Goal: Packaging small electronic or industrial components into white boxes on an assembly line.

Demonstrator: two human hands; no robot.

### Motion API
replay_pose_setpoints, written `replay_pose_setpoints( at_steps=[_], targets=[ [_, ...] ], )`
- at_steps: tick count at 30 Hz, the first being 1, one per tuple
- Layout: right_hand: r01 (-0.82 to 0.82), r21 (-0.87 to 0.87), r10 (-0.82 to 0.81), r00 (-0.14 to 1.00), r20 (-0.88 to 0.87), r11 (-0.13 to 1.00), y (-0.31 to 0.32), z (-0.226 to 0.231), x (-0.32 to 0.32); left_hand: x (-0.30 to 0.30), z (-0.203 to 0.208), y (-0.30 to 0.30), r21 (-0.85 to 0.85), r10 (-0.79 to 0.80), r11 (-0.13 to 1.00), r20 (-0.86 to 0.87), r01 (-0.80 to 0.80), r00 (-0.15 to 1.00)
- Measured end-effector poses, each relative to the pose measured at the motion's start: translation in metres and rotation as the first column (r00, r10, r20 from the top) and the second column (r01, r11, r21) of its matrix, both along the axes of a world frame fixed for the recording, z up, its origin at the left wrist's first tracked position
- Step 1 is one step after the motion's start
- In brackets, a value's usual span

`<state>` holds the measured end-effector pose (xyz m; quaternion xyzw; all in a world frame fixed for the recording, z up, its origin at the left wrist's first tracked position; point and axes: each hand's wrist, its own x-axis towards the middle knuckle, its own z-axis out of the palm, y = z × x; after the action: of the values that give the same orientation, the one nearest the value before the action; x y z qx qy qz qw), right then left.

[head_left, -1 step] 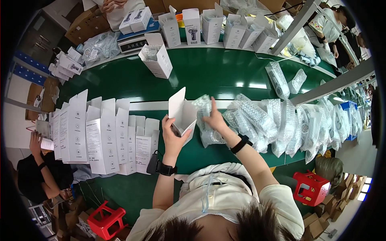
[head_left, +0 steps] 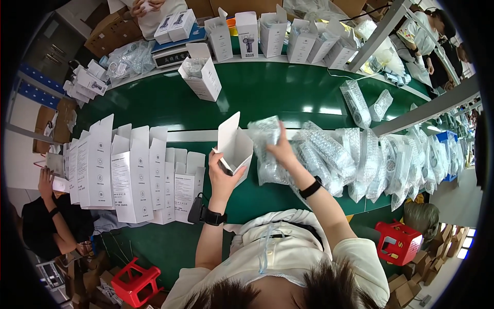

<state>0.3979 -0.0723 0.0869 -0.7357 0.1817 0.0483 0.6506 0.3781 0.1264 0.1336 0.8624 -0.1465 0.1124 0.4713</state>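
My left hand (head_left: 225, 167) is wrapped round the lower front of an open white cardboard box (head_left: 242, 149), its flap raised and its inside facing up. Just right of the box, my right hand (head_left: 280, 147) grips the right edge of a bubble-wrapped package (head_left: 264, 131), thumb and fingers round it, slightly smeared by motion. Another bubble-wrapped package (head_left: 272, 174) lies below it on the green table. What sits inside the wrap cannot be made out.
Open white boxes (head_left: 131, 180) stand in a row at left. Several bubble-wrapped packages (head_left: 368, 159) line the right. One filled box (head_left: 203, 82) stands on the green conveyor (head_left: 278, 92); more boxes (head_left: 275, 36) stand beyond. A metal post (head_left: 427, 110) slants at right. Co-workers are nearby.
My right hand has closed from pointing fingers onto the bubble-wrapped package and shifted slightly right. The package has tilted and lifted a little. My left hand and the box have hardly moved.
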Motion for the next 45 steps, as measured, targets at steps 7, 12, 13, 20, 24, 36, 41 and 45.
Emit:
replay_pose_setpoints(
  at_steps=[7, 12, 13, 20, 24, 36, 41, 45],
  targets=[
    [0.060, 0.890, -0.645, 0.711, 0.279, 0.451, -0.033, 0.122, -0.016, -0.004, -0.004, -0.018, -0.082, -0.045, 0.996, -0.073, 0.039, 0.996],
    [-0.304, 0.401, -0.071, 0.715, 0.695, 0.864, -0.013, 0.103, -0.016, -0.011, -0.004, -0.006, 0.010, -0.122, 0.992, -0.071, 0.123, 0.990],
    [-0.420, 0.250, 0.117, 0.676, 0.728, 0.872, -0.018, 0.107, -0.017, -0.012, -0.028, 0.019, -0.019, -0.154, 0.988, -0.170, 0.153, 0.973],
    [-0.626, -0.284, 0.611, 0.398, 0.684, 0.726, -0.039, 0.117, -0.047, -0.028, -0.008, 0.011, 0.443, -0.447, 0.747, -0.217, 0.496, 0.868],
    [-0.142, -0.673, 0.638, 0.505, 0.581, 0.726, -0.052, 0.140, -0.085, -0.037, 0.004, -0.011, 0.030, -0.390, 0.914, -0.214, 0.405, 0.896],
    [0.342, -0.900, -0.430, 0.879, 0.206, 0.270, -0.172, 0.022, -0.209, -0.034, -0.006, -0.037, -0.226, -0.077, 0.973, -0.103, 0.052, 0.992],
    [0.073, -0.972, -0.267, 0.964, 0.011, 0.223, -0.206, -0.013, -0.245, -0.030, -0.009, -0.033, -0.222, 0.071, 0.969, -0.188, -0.113, 0.980],
    [0.117, -0.945, -0.195, 0.979, 0.058, 0.304, -0.227, -0.017, -0.241, -0.034, -0.012, -0.023, -0.161, 0.052, 0.984, -0.170, -0.080, 0.984]
  ],
)
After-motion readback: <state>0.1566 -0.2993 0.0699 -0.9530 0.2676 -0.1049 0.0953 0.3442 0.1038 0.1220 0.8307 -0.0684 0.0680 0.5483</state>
